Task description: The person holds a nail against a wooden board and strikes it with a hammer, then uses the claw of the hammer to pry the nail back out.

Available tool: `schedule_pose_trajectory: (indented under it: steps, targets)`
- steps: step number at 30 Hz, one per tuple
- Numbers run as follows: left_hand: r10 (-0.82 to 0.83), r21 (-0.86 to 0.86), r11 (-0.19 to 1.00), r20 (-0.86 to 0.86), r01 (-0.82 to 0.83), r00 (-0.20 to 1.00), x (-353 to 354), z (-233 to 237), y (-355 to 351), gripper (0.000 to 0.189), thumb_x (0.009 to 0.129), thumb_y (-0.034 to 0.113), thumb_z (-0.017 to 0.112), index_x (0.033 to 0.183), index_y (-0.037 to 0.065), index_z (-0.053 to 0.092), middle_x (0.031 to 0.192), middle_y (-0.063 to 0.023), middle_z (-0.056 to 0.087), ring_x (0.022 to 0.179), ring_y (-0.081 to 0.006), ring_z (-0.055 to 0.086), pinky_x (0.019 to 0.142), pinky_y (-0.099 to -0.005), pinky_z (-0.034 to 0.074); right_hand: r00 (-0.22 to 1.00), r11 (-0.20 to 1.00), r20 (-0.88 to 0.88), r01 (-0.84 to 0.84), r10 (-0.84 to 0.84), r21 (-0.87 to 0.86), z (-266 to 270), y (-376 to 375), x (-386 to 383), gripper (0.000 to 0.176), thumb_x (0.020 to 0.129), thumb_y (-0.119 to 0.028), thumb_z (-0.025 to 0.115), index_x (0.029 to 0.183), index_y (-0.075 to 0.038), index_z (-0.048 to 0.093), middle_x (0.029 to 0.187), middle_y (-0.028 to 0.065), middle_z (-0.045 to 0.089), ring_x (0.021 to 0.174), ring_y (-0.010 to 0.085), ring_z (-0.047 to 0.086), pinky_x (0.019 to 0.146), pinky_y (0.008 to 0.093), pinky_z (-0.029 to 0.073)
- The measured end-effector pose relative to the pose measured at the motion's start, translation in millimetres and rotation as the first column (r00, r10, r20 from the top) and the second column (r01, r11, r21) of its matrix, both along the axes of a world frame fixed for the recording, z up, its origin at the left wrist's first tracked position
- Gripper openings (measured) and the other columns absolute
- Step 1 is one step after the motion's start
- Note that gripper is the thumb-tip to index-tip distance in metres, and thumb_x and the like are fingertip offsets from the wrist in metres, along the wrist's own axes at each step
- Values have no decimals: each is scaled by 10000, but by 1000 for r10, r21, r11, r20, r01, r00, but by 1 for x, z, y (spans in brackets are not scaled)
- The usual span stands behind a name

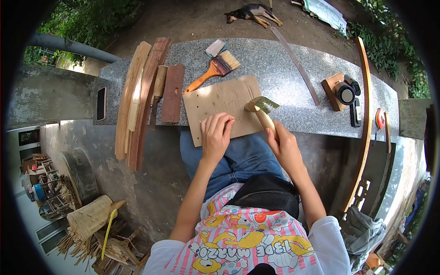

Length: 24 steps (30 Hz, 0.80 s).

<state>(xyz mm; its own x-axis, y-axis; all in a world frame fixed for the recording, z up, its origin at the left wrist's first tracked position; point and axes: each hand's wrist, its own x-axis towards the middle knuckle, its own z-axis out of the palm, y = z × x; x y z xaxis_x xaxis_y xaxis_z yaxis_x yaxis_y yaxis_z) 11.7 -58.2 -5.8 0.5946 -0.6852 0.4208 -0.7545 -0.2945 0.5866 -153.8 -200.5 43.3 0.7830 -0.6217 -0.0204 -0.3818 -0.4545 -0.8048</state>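
Observation:
A thin brown wooden board (220, 98) with small dark holes along its left edge and faint drawn lines lies over the table's near edge, partly above my lap. My left hand (216, 133) rests on it, fingers bent and close together; whether something small is pinched there is hidden. Wrapped round a pale wooden handle, my right hand (285, 144) holds a hammer (264, 118). Its curved, claw-like metal head is over the board's right part. Just beyond the board lies a wide paintbrush (213, 73) with an orange handle.
On the speckled stone table (279, 68) lie wooden strips (149, 91), a chisel-like tool (159, 85), a phone (101, 103), a clear ruler (298, 66), a wooden block with a black device (341, 93), a long curved strip (365, 91) and a tape measure (380, 118). A dog (254, 13) lies beyond.

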Motion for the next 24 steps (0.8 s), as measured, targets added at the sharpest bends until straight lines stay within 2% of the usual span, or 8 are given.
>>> schedule_pose_trajectory:
  steps: [13,18,21,24]
  targets:
    - [-37,20,999,-26,38,999,2,-2,-2,116,910,109,726,1002,67,668,1006,-44,658,931,-256,612,847,-371,418,1000,1000,-7,-7,7,-8,1,0,0,250,1007,-188,622,1137,25,596,860,252,656,753,453,647,668,488,497]
    - [-31,-68,998,-191,18,981,6,-3,0,88,889,72,742,961,28,719,972,-72,659,913,-259,613,832,-364,456,1000,1000,0,1,-1,-6,1,0,0,239,1008,-186,621,1120,23,593,856,252,652,752,454,644,666,490,494]
    - [-25,-65,998,-257,9,966,7,-4,0,80,881,58,747,941,10,729,950,-84,663,907,-254,621,832,-353,476,1000,1000,12,1,-1,-6,0,1,0,233,1008,-185,621,1110,22,590,855,251,651,751,454,642,663,492,492]
    - [-21,-85,996,-288,-3,957,8,-5,-1,80,870,77,749,937,37,732,936,-72,659,895,-272,623,827,-371,457,1000,1000,14,-1,1,-6,1,0,0,230,1008,-185,622,1106,21,589,857,252,651,748,456,641,659,494,491]
